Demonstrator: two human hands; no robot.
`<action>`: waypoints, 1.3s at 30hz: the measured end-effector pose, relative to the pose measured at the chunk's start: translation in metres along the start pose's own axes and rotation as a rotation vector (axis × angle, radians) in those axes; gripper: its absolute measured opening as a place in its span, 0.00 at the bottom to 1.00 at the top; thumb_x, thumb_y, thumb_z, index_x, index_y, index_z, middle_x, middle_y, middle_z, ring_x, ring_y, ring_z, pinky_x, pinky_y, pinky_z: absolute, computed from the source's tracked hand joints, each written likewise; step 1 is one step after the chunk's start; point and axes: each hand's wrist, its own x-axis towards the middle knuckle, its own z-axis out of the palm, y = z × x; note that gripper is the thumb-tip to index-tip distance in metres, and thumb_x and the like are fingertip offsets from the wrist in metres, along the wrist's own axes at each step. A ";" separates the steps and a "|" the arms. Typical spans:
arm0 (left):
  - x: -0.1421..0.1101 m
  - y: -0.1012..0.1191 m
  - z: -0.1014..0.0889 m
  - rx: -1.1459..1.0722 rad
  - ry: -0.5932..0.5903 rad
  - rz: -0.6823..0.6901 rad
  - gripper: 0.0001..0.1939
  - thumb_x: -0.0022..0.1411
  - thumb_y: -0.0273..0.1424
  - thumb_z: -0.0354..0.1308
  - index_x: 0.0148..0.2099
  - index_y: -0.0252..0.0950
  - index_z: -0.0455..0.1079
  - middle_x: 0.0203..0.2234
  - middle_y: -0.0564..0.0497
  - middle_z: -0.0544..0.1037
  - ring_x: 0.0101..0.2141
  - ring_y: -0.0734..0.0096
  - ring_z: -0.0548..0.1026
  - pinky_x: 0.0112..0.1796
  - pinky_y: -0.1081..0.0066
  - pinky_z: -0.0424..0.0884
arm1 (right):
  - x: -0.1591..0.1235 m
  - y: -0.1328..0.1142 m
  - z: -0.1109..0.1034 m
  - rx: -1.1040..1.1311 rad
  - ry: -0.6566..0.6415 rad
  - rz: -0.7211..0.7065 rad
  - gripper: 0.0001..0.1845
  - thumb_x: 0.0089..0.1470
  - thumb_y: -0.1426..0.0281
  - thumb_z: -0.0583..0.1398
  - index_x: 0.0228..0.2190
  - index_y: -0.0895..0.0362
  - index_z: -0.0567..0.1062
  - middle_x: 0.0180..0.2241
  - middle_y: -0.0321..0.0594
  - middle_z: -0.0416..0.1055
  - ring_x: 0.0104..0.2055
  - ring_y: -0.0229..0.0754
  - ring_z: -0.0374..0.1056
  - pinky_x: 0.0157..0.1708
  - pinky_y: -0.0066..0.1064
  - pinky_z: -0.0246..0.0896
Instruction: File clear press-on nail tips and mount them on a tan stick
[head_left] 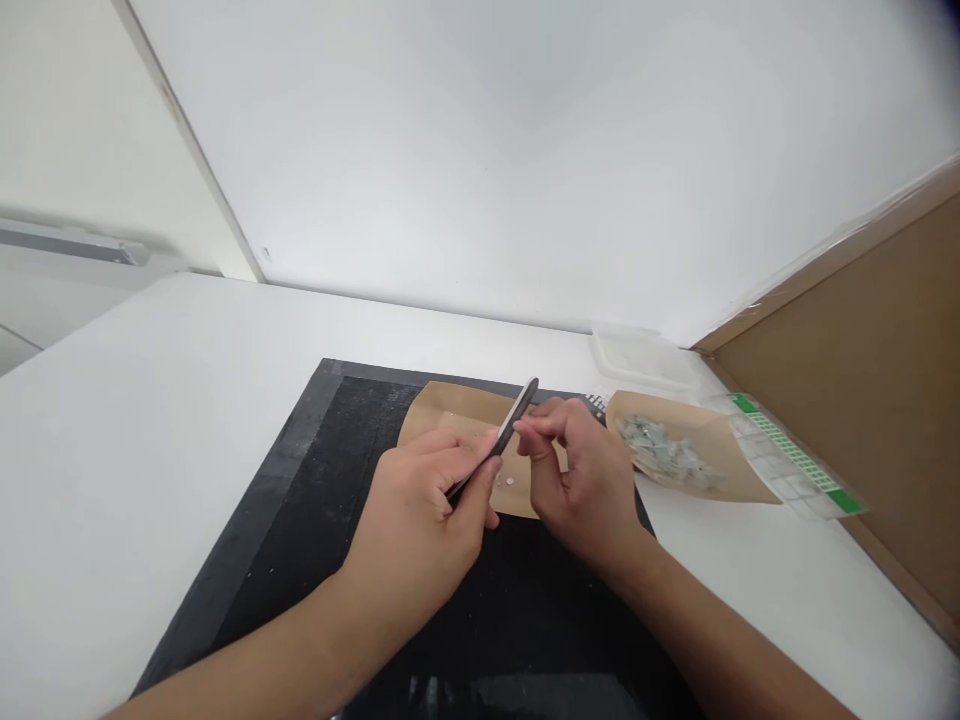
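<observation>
A slim, dark strip with a pale upper face and a rounded end (520,405) slants upward between my hands. My left hand (427,490) is closed around its lower part, thumb and fingers pressing on both sides. Close against its right edge, my right hand (589,470) makes a pinch with thumb and forefinger. Whatever may be between those fingertips is too small to make out. Beneath both hands lies a sheet of brown paper (431,410) with folded-up edges. A small white disc (510,481) and tiny pale bits rest on it.
The brown paper lies on a black mat (300,520) on a white table (202,400). To the right, another brown paper (750,480) holds a pile of small clear packets (667,455). Behind are a clear compartment box with a green strip (799,455) and a translucent tray (645,360).
</observation>
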 end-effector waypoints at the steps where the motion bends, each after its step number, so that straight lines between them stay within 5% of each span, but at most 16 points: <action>1: 0.000 0.000 0.000 0.003 -0.003 -0.007 0.12 0.72 0.28 0.59 0.44 0.41 0.85 0.24 0.54 0.81 0.22 0.74 0.75 0.25 0.75 0.69 | 0.000 0.000 0.000 0.015 -0.031 -0.008 0.10 0.70 0.73 0.58 0.34 0.52 0.67 0.29 0.35 0.72 0.30 0.39 0.71 0.31 0.32 0.64; 9: 0.000 0.002 -0.002 0.035 -0.013 -0.003 0.17 0.72 0.28 0.58 0.29 0.40 0.80 0.21 0.56 0.77 0.19 0.78 0.70 0.24 0.76 0.67 | 0.003 0.004 -0.001 0.071 -0.056 0.025 0.11 0.70 0.72 0.58 0.32 0.52 0.67 0.28 0.34 0.71 0.30 0.39 0.70 0.31 0.32 0.63; 11: 0.000 0.002 -0.002 0.030 -0.023 -0.003 0.17 0.72 0.27 0.58 0.29 0.40 0.80 0.22 0.56 0.77 0.20 0.78 0.71 0.24 0.76 0.66 | 0.005 0.005 -0.002 0.119 -0.110 0.026 0.11 0.70 0.72 0.57 0.32 0.52 0.66 0.28 0.34 0.72 0.31 0.39 0.71 0.32 0.32 0.64; 15: -0.001 0.002 -0.003 0.039 -0.023 -0.001 0.15 0.72 0.28 0.58 0.31 0.39 0.80 0.21 0.56 0.77 0.20 0.77 0.70 0.25 0.75 0.66 | 0.007 0.004 -0.005 0.099 -0.014 0.064 0.11 0.70 0.71 0.58 0.33 0.52 0.68 0.28 0.34 0.73 0.30 0.38 0.71 0.32 0.32 0.63; 19: 0.000 0.003 -0.003 0.063 -0.032 -0.013 0.17 0.72 0.29 0.59 0.29 0.39 0.79 0.20 0.57 0.76 0.20 0.78 0.68 0.23 0.75 0.64 | 0.007 0.003 -0.006 0.130 -0.120 0.018 0.12 0.70 0.72 0.58 0.31 0.52 0.68 0.28 0.34 0.73 0.30 0.39 0.71 0.32 0.32 0.63; 23: 0.000 0.004 -0.004 0.049 -0.029 -0.013 0.15 0.72 0.29 0.59 0.31 0.40 0.80 0.20 0.58 0.76 0.19 0.78 0.68 0.24 0.76 0.65 | 0.007 0.003 -0.006 0.098 -0.033 0.039 0.12 0.70 0.72 0.58 0.32 0.52 0.67 0.28 0.34 0.72 0.29 0.39 0.70 0.32 0.32 0.63; 26: 0.000 0.004 -0.004 0.050 -0.035 -0.011 0.15 0.72 0.29 0.59 0.32 0.40 0.81 0.19 0.58 0.75 0.19 0.79 0.67 0.23 0.77 0.64 | 0.007 0.003 -0.007 0.153 -0.119 0.011 0.12 0.70 0.72 0.58 0.32 0.52 0.67 0.28 0.34 0.73 0.30 0.39 0.71 0.33 0.31 0.64; 32: 0.000 0.003 -0.004 0.072 -0.036 -0.014 0.11 0.72 0.30 0.59 0.42 0.42 0.84 0.19 0.59 0.76 0.19 0.78 0.68 0.22 0.77 0.63 | 0.007 0.001 -0.005 0.138 -0.115 -0.001 0.11 0.69 0.73 0.58 0.32 0.52 0.67 0.28 0.33 0.72 0.30 0.38 0.70 0.33 0.31 0.62; 36: 0.000 0.003 -0.004 0.100 -0.035 0.016 0.12 0.72 0.29 0.59 0.39 0.41 0.83 0.19 0.59 0.76 0.18 0.79 0.66 0.23 0.76 0.63 | 0.007 0.001 -0.005 0.083 -0.049 0.046 0.11 0.70 0.72 0.58 0.32 0.52 0.67 0.29 0.34 0.73 0.30 0.38 0.69 0.33 0.31 0.61; 39: 0.001 0.003 -0.003 0.102 -0.026 0.026 0.13 0.72 0.29 0.59 0.34 0.39 0.81 0.19 0.58 0.75 0.19 0.79 0.68 0.23 0.77 0.63 | 0.007 0.000 -0.007 0.120 -0.157 0.035 0.11 0.69 0.73 0.58 0.32 0.53 0.67 0.29 0.34 0.73 0.31 0.39 0.70 0.35 0.32 0.61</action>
